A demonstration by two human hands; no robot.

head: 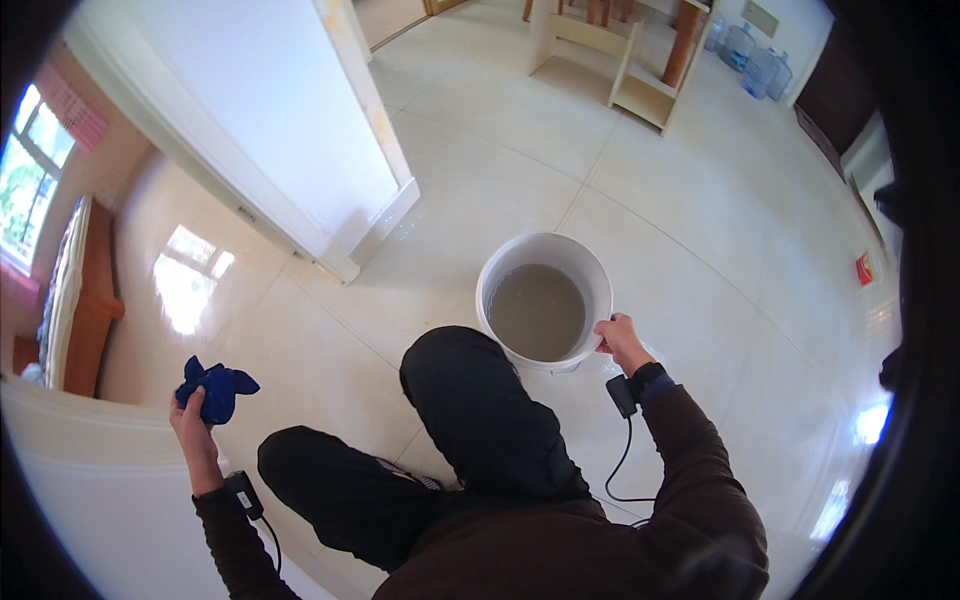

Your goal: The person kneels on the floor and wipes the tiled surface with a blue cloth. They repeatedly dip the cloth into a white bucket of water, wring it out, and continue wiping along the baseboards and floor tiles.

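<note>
My left hand (192, 420) grips a crumpled dark blue cloth (218, 391), held out to the left beside the white surface of a door or panel (112, 480). On the right, the fingers of my right hand (621, 339) are closed on the rim of a white plastic bucket (544, 241). Murky grey-brown water (537, 311) lies in the bucket, which stands upright on the tiled floor just beyond my bent knee (457, 367). Each wrist carries a black strapped device with a cable.
A white door frame (375, 217) and wall end rise ahead to the left. Through the doorway stands a wooden bed (94, 300) near a window. A pale wooden shelf unit (645, 90) and several large water bottles (761, 71) are at the back right. A red-and-white container (865, 269) sits far right.
</note>
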